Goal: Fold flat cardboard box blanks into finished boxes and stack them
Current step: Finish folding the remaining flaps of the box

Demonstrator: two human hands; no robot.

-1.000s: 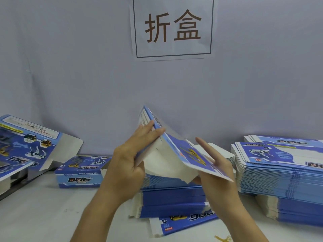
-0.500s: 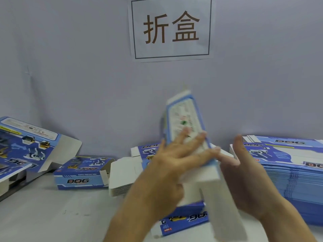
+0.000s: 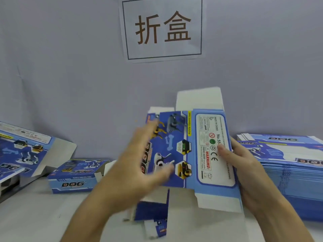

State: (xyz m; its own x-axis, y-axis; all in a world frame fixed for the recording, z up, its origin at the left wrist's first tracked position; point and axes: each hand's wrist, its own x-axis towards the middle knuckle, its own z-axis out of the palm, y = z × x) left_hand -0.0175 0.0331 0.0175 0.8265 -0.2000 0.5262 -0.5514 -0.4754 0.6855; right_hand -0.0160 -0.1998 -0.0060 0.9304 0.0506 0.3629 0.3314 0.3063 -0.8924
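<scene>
I hold a blue printed box blank upright in front of me, its picture panel and warning-label panel facing me, white flaps sticking out above and below. My right hand grips its right edge, thumb on the label panel. My left hand, blurred, lies with straight fingers across the left picture panel. A stack of flat blanks sits at the right. One folded box stands on the table at the left.
A larger opened blank leans at the far left. More blue blanks lie on the white table under my hands. A paper sign hangs on the grey wall behind.
The blank went from a half-open fold to edge-on, then turned so its printed face looks at me. My right hand shifted to its right edge and my left hand swept across its left panel.
</scene>
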